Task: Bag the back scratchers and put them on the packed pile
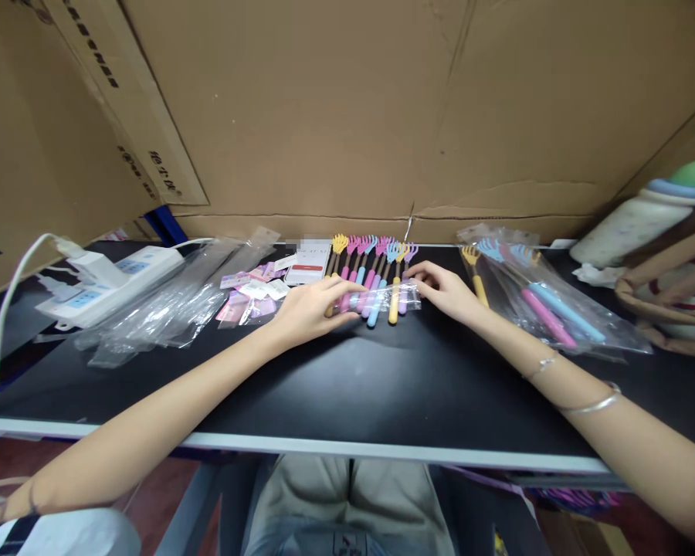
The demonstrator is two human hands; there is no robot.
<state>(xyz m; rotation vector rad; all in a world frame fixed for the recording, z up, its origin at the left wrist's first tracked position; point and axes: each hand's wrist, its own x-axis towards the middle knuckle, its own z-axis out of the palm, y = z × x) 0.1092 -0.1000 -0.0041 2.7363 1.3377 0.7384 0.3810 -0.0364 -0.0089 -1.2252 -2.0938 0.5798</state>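
Black desk [347, 386] — L hand [313, 309], R hand [445, 289] on scratchers [376, 289].

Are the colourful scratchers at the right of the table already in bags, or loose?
In bags: the scratchers lie inside clear plastic bags, whose glossy, creased film shows over and around them.

One head-worn view, tilted forward and down over the black table [382, 386], facing the cardboard wall [347, 116] at 12 o'clock; near enough that left hand [310, 309] and right hand [445, 289] meet mid-frame
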